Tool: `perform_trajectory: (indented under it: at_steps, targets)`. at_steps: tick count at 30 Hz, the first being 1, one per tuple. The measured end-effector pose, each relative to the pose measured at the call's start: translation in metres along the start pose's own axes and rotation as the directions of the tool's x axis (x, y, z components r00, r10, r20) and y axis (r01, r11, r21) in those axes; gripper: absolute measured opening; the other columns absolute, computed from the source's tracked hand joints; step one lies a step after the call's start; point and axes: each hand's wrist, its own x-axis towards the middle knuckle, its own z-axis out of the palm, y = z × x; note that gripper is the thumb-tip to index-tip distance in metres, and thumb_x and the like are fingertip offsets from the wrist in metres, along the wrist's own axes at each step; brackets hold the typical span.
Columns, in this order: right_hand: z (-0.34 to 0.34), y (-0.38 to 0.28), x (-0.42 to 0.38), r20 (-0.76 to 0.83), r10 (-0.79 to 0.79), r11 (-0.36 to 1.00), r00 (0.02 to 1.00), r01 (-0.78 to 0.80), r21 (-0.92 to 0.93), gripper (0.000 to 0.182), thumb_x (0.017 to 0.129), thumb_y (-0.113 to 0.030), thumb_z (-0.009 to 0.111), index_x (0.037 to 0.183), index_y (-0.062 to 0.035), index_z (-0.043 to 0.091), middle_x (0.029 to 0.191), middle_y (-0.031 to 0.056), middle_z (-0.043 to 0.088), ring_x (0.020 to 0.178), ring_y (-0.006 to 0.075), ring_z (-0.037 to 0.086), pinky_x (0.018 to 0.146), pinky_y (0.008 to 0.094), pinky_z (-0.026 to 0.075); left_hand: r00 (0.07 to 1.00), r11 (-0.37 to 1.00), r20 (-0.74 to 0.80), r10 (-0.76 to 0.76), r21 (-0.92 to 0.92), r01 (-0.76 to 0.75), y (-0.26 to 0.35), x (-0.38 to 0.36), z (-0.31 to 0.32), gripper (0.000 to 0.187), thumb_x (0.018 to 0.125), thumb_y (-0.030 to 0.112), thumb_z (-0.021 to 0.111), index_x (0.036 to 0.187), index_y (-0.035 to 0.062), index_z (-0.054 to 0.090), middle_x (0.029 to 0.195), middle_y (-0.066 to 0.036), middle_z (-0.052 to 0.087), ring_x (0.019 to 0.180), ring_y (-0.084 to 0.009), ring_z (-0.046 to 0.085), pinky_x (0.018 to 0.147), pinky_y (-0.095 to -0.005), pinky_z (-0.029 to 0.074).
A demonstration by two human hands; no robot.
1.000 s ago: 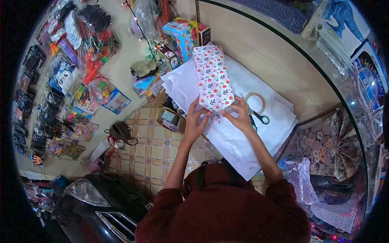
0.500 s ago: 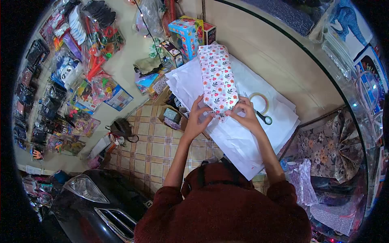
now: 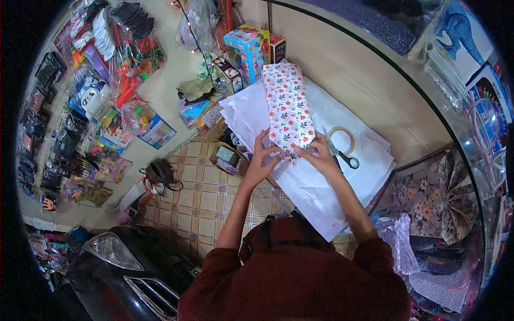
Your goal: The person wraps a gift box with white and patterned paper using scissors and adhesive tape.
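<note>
A long box in flower-print wrapping paper (image 3: 289, 104) lies on a stack of white paper sheets (image 3: 321, 203). Its near end tapers to a folded flap between my hands. My left hand (image 3: 261, 165) has thumb and fingers closed on the left side of that end. From the right, my right hand (image 3: 323, 157) pinches the same end with its thumb on the flap. Beside my right hand are scissors (image 3: 350, 161) with dark green handles, partly covered by that hand, and a roll of tape (image 3: 352, 140).
Toy boxes (image 3: 243, 51) stand beyond the sheets. An open carton (image 3: 227, 155) with small goods sits at their left edge, above the tiled floor (image 3: 195, 187). A black vehicle front (image 3: 123, 267) is at lower left, and a glass-edged counter (image 3: 428, 101) curves along the right.
The wrapped box has shifted slightly toward me. Both hands keep their hold on its near end, with the right fingers a little further over the scissors.
</note>
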Motion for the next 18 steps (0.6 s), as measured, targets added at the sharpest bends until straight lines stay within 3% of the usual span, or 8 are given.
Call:
perform_trajectory:
  at_steps: [7, 10, 13, 18]
  targets:
    - [0.004, 0.000, -0.003, -0.072, 0.070, 0.994, 0.995, -0.064, 0.085, 0.030, 0.071, -0.031, 0.081, 0.093, -0.0114, 0.072, 0.122, 0.0101, 0.044, 0.122, 0.0266, 0.038, 0.104, 0.0406, 0.031, 1.000, 0.997, -0.004, -0.012, 0.071, 0.012, 0.012, 0.005, -0.002, 0.019, 0.076, 0.010, 0.073, 0.093, 0.0046, 0.067, 0.141, -0.018, 0.034, 0.135, -0.0358, 0.030, 0.108, -0.0437, 0.027]
    - [0.009, 0.005, -0.002, -0.129, -0.034, 0.999, 0.991, 0.038, 0.027, 0.031, 0.071, -0.029, 0.082, 0.093, -0.0098, 0.072, 0.120, 0.0111, 0.046, 0.116, 0.0269, 0.042, 0.100, 0.0398, 0.033, 0.999, 0.991, -0.048, 0.003, 0.132, 0.004, 0.018, 0.006, -0.002, 0.014, 0.076, 0.010, 0.073, 0.088, 0.0030, 0.068, 0.137, -0.019, 0.042, 0.130, -0.0342, 0.040, 0.104, -0.0422, 0.034]
    - [0.012, 0.004, -0.003, -0.198, -0.078, 0.995, 0.977, 0.063, -0.079, 0.030, 0.070, -0.027, 0.081, 0.091, -0.0085, 0.071, 0.116, 0.0116, 0.049, 0.111, 0.0270, 0.045, 0.094, 0.0387, 0.037, 0.989, 0.986, -0.142, 0.028, 0.164, -0.004, 0.016, 0.007, 0.002, 0.015, 0.076, 0.010, 0.072, 0.087, 0.0009, 0.068, 0.128, -0.021, 0.052, 0.114, -0.0308, 0.055, 0.097, -0.0386, 0.041]
    - [0.019, -0.019, -0.008, -0.341, -0.215, 0.943, 0.915, 0.104, -0.317, 0.027, 0.068, -0.029, 0.082, 0.081, -0.0076, 0.071, 0.109, 0.0100, 0.055, 0.105, 0.0279, 0.048, 0.089, 0.0394, 0.038, 0.975, 0.982, -0.219, 0.045, 0.190, -0.003, 0.002, 0.007, 0.006, 0.015, 0.075, 0.009, 0.074, 0.085, -0.0010, 0.068, 0.121, -0.022, 0.058, 0.105, -0.0297, 0.061, 0.089, -0.0356, 0.047]
